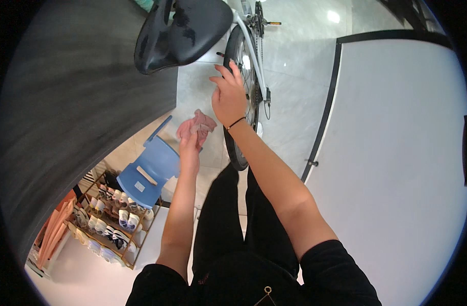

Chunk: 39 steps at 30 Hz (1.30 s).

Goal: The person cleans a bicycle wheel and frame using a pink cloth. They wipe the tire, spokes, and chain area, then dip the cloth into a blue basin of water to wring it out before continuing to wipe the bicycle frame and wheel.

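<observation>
A crumpled pink cloth is gripped in my left hand, low on the left of a bicycle. My right hand holds nothing; its fingers are spread and partly curled, just over the rear wheel. Whether it touches the tyre I cannot tell. The bicycle's black saddle fills the top of the view, with dark patches on its surface. Beyond the right hand are the white frame, the rear cassette and the crankset with its pedal.
A blue plastic chair stands at the left, beside a rack of shoes. Dark grey fabric hangs along the left. On the right is a large white panel with a black edge. Grey tiles cover the floor.
</observation>
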Each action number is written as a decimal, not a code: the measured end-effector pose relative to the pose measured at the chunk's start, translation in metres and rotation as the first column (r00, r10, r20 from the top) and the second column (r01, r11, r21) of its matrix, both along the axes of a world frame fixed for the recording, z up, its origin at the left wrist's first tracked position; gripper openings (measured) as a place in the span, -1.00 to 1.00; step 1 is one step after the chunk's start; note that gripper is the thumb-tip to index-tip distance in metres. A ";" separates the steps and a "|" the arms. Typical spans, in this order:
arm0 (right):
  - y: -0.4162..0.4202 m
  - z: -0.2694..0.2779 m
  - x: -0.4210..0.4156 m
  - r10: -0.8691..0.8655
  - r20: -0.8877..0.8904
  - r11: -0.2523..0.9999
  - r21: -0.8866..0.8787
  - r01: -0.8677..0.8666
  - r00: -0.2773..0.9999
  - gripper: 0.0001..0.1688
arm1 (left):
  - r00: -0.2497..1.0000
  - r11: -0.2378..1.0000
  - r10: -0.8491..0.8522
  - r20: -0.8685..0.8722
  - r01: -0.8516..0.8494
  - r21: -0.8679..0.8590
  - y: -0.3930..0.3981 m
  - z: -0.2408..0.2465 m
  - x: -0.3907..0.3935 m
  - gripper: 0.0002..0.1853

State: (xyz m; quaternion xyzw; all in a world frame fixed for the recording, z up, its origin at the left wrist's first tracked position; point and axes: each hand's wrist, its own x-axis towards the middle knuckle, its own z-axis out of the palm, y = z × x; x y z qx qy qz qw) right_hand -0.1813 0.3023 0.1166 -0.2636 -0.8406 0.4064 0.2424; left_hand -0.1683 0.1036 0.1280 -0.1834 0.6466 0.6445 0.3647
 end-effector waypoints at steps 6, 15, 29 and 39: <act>-0.009 0.022 0.049 -0.213 -0.075 0.936 -0.301 0.182 0.974 -0.58 | 0.969 0.965 -0.095 -0.228 0.146 0.218 0.027 0.051 0.039 -0.45; -0.001 0.080 0.147 -0.323 0.035 0.233 -0.966 0.116 0.946 -0.40 | 0.989 0.867 -0.125 -0.079 0.148 0.476 0.072 0.111 0.042 -0.33; 0.107 0.025 0.148 -0.094 -0.061 -0.119 -0.990 -0.072 0.994 -0.43 | 0.419 0.457 -0.885 -0.203 0.694 -0.556 0.195 0.099 0.064 -0.42; 0.223 -0.102 0.141 -0.208 0.038 -0.108 -0.994 0.016 0.977 -0.55 | 0.454 0.586 -0.746 -0.488 0.099 -0.804 0.229 0.065 -0.026 -0.50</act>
